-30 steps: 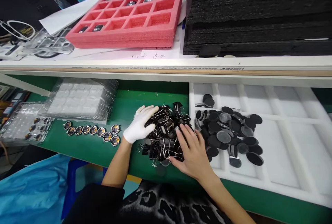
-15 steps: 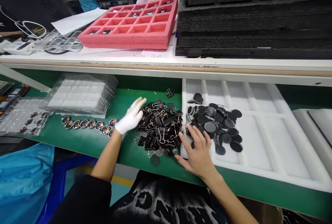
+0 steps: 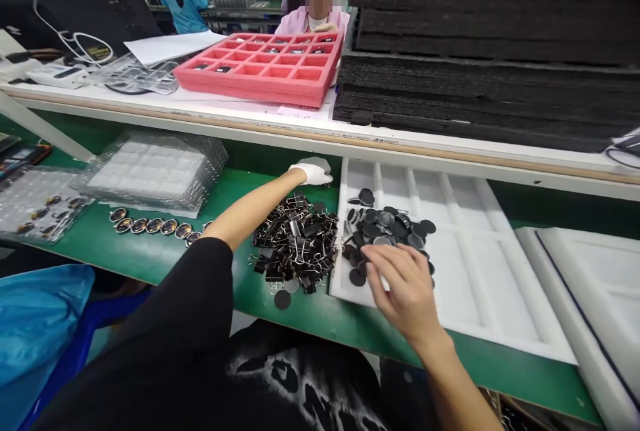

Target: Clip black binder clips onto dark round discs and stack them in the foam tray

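My left hand (image 3: 314, 174), in a white glove, is at the back of the green bench, behind a pile of black binder clips (image 3: 300, 241). Its fingertips point right, and whatever lies under them is hidden. My bare right hand (image 3: 407, 284) is over the front of a heap of black and grey discs (image 3: 387, 219) in the white foam tray (image 3: 465, 271). Its fingers are extended and slightly bent, with nothing seen in them. One dark disc (image 3: 283, 299) rests in front of the clips.
Round metallic pieces (image 3: 153, 226) form a row at left, before stacked clear plastic trays (image 3: 150, 168). A shelf edge (image 3: 280, 134) crosses above the bench, bearing a pink foam tray (image 3: 255, 88) and black foam sheets (image 3: 475, 84). A person (image 3: 287, 21) sits beyond.
My left hand has moved from the left side of the clip pile to behind it. My right hand has shifted from the clips' edge to over the discs. The camera view has tilted up.
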The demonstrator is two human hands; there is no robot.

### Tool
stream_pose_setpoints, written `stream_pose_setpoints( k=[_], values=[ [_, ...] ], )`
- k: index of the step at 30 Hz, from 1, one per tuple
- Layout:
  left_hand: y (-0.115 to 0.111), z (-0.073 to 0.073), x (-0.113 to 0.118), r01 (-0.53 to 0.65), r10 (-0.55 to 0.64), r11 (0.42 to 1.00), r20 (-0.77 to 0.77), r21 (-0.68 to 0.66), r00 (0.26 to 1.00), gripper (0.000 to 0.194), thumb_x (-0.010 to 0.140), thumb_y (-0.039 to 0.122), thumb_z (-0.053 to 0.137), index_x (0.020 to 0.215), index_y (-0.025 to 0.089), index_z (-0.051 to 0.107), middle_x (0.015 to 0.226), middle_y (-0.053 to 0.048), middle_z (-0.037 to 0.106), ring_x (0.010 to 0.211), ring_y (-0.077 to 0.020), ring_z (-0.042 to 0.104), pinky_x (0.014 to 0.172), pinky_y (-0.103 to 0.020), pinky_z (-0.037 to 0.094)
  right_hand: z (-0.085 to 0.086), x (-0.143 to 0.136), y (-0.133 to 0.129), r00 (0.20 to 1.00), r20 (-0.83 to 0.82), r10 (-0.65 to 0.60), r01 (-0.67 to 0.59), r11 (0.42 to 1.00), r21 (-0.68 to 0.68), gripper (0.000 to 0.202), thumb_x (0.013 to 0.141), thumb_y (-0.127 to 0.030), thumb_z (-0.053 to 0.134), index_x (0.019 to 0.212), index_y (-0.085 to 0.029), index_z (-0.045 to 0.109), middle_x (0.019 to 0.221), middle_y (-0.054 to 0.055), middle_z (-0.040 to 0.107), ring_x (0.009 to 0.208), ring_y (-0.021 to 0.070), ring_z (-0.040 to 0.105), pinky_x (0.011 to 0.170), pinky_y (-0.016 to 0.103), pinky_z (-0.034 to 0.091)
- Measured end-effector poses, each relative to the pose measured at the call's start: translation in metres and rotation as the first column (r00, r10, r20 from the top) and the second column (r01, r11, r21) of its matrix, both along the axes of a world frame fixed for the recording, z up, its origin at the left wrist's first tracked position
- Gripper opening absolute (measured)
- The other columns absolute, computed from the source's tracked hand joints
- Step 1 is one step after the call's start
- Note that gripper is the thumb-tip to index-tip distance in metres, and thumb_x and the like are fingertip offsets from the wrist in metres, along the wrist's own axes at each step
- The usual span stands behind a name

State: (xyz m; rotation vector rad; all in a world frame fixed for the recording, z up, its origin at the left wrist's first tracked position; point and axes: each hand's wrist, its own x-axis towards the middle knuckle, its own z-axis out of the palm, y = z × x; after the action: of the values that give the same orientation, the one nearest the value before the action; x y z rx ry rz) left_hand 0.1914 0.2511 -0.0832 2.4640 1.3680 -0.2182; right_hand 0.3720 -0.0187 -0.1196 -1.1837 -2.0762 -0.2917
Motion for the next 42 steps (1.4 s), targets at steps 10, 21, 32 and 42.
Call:
stream_pose_setpoints(
  k=[10, 21, 32, 42],
  values=[
    [-0.123, -0.002, -0.104, -0.061, 0.004, 0.925, 0.149, 0.376, 0.989, 0.046, 0.099, 0.055, 0.045, 0.074, 0.022, 0.064, 0.061, -0.003, 0.061, 0.056, -0.019, 0.054, 0.058, -0.03, 0.024, -0.031, 0.086, 0.055, 0.901, 0.005, -0.434, 0.405, 0.835, -0.373, 0.048, 0.1, -0.051, 0.048, 0.138, -0.025, 0.062, 0.147, 0.016, 0.058, 0.135, 0.0383, 0.053, 0.105, 0.061, 0.045],
    [-0.15, -0.052, -0.129, -0.282, 0.073, 0.826, 0.404, 0.488, 0.912, 0.034, 0.103, 0.045, 0.047, 0.113, 0.025, 0.073, 0.1, -0.004, 0.079, 0.092, -0.0213, 0.073, 0.082, -0.033, 0.048, -0.052, 0.107, 0.126, 0.999, 0.021, 0.034, -0.012, 0.751, -0.66, 0.052, 0.098, -0.063, 0.045, 0.133, -0.031, 0.066, 0.142, 0.005, 0.066, 0.135, 0.0341, 0.058, 0.117, 0.056, 0.042],
    [-0.226, -0.074, -0.165, -0.576, 0.075, 0.703, 0.761, 0.418, 0.644, 0.026, 0.103, 0.028, 0.048, 0.112, 0.02, 0.071, 0.103, -0.006, 0.077, 0.091, -0.0178, 0.072, 0.086, -0.034, 0.055, -0.034, 0.077, 0.188, 0.955, 0.295, -0.018, 0.213, 0.734, -0.645, 0.069, 0.093, -0.068, 0.044, 0.145, -0.023, 0.056, 0.145, 0.014, 0.062, 0.134, 0.0375, 0.057, 0.112, 0.052, 0.046],
    [-0.266, -0.102, -0.143, -0.637, 0.105, 0.678, 0.81, 0.366, 0.577, 0.023, 0.103, 0.024, 0.049, 0.111, 0.023, 0.07, 0.099, -0.004, 0.078, 0.091, -0.0172, 0.071, 0.083, -0.034, 0.055, -0.057, 0.035, 0.209, 0.834, 0.546, 0.084, 0.365, 0.658, -0.658, 0.065, 0.096, -0.066, 0.032, 0.113, -0.017, 0.071, 0.114, 0.025, 0.068, 0.12, 0.0441, 0.059, 0.098, 0.058, 0.046]
  ],
)
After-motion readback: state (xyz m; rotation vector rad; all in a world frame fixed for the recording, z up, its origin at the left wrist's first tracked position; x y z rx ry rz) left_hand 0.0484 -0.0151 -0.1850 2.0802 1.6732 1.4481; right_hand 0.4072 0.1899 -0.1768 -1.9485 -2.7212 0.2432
